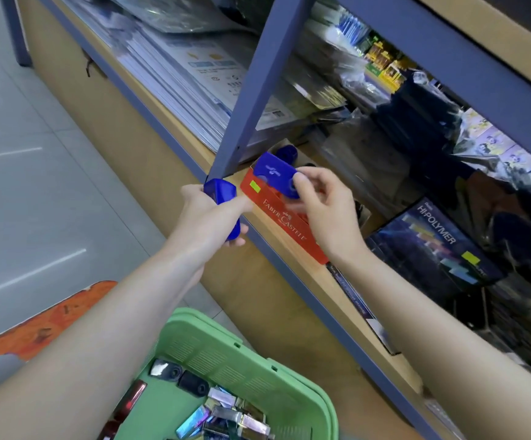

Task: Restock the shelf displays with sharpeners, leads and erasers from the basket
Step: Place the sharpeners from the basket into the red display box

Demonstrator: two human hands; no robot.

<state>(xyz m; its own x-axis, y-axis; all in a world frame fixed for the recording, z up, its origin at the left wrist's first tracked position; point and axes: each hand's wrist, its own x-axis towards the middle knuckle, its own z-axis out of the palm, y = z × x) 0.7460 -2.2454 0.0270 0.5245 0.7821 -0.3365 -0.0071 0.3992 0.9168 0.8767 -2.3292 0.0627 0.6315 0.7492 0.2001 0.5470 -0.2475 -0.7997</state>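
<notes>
Blue sharpener (273, 171), pinched in my right hand (324, 201), could snag the box (283, 217). Spares (221, 190) gripped in my left hand (207, 214) may slip.

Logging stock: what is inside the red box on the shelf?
A blue sharpener lies at the far end of the red box; the right hand holds a second sharpener above it. Hand and front wall hide the rest.

The twelve o'clock sharpener (272, 171) was deep blue, the display box (281, 221) red with white lettering, the six o'clock basket (226, 352) pale green.
</notes>
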